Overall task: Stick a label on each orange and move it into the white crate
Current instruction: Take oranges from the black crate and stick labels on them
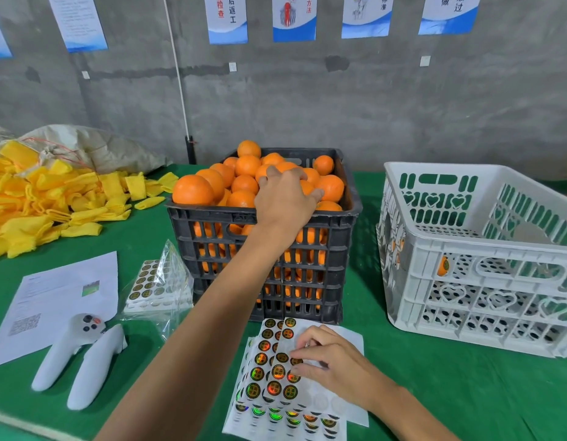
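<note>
Your left hand [283, 198] was spread over the heap of oranges [244, 183] in the black crate [263, 249] at twelve o'clock, fingers curled round one fruit near the top of the pile; whether it had closed firmly I could not tell. Your right hand [331, 361] was at six o'clock on the label sheets [275, 370], fingertips pinched narrowly at one round label at the edge of the printed rows. The white crate [466, 262] stood at three o'clock, with one labelled orange [442, 266] showing through its side wall.

The risks, as I judge them: the heap sat above the crate rim, so pulling one orange from the top could have rolled its neighbours off onto the green table [434, 393]. The sheets lay loose and overlapped, so peeling with one hand could have lifted the whole sheet or folded the label onto itself. Working both hands at once split your attention.
</note>
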Demonstrator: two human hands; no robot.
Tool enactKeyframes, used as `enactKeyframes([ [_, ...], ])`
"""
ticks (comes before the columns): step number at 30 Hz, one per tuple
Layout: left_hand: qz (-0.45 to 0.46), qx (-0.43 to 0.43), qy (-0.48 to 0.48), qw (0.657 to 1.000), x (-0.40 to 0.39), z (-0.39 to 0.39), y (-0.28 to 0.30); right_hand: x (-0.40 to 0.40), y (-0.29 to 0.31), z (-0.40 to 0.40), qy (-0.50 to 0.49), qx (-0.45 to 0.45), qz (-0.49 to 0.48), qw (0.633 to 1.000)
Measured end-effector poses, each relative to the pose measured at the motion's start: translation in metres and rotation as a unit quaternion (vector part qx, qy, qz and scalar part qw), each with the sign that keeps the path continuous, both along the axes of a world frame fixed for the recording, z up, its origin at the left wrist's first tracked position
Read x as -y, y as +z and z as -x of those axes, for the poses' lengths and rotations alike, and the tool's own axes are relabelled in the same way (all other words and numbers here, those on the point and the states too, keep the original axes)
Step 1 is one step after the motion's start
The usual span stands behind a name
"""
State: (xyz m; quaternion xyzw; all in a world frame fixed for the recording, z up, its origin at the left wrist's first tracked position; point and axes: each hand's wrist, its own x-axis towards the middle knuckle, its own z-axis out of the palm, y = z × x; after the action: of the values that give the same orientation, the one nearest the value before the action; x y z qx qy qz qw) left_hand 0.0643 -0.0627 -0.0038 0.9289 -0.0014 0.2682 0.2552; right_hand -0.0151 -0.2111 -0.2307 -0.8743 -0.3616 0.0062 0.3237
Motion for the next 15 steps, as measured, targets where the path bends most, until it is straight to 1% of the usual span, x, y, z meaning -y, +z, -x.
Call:
enactKeyframes([
  [3,-0.002,-0.001,0.002,1.000,-0.0003,-0.0005,-0.0002,-0.0007,0.0000,0.0004,0.009,0.018,0.016,1.000],
  [5,-0.004,0.000,0.004,1.000,-0.0002,-0.0004,-0.0002,-0.0017,-0.0003,0.0010,0.007,0.022,0.008,1.000],
  [11,-0.003,0.007,0.000,1.000,0.0000,0.0015,-0.0001,-0.0007,-0.0013,0.0008,-0.020,-0.065,-0.081,0.994],
  [15,-0.003,0.011,-0.003,1.000,0.0004,0.0025,-0.0001,-0.0030,-0.0025,-0.0003,-0.044,-0.081,-0.102,0.990],
])
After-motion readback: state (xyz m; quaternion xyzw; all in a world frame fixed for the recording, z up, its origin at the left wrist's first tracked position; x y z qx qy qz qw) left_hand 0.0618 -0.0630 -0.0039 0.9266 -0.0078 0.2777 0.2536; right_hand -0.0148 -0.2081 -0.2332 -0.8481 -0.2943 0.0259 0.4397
